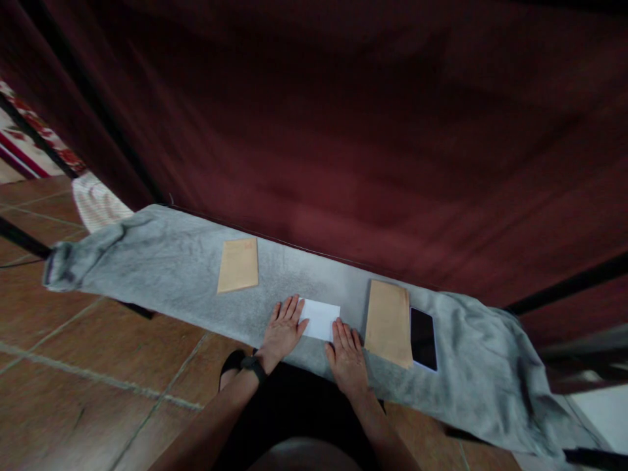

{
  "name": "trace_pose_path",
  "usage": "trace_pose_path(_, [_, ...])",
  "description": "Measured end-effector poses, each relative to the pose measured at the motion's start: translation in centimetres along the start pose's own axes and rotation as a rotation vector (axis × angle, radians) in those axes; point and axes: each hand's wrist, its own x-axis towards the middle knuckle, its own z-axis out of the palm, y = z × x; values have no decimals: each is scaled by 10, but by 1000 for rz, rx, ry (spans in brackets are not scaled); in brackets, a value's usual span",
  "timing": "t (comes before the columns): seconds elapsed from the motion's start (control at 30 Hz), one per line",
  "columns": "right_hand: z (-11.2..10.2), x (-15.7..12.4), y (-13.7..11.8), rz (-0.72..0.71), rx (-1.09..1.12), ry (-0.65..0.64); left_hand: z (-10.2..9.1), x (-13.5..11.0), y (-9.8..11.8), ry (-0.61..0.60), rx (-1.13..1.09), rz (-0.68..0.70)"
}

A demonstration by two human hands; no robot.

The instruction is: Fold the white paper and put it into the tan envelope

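Note:
A white sheet of paper, seemingly folded, lies on the grey cloth in front of me. My left hand rests flat at its left edge, fingers stretched out. At the right edge, my right hand lies with its fingers extended, fingertips touching the paper. Beyond the left hand is a single brown envelope with faint red marks near its top. Right of my right hand sits a stack of brown envelopes, and a dark-screened phone lies beside the stack.
The grey cloth covers a long narrow bench or table. A dark red curtain hangs along its far side. Dark metal bars stand at both ends. A tiled floor shows at the left.

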Motion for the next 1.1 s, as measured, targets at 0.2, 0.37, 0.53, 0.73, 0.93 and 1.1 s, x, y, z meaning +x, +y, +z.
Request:
trace_pose_path(0.2, [-6, -6, -2, 4, 27, 48, -2, 2, 25, 57, 17, -51])
trace_pose_path(0.37, [-12, -7, -2, 0, 75, 72, 5, 4, 56, -52, -99, 184])
trace_pose_path(0.53, [-17, -12, -1, -7, 108, 40, 11, 12, 63, -73, -112, 184])
trace_pose_path(0.73, [-16, -17, 1, -15, 137, 48, 5, 33, 58, -56, -147, 158])
trace_pose_path(0.93, [-14, -16, 3, -16, 182, 71, -13, 59, 59, -106, -241, 135])
trace_pose_path(1.1, [-13, -17, 6, 6, 272, 124, -33, 76, 59, -86, -291, 135])
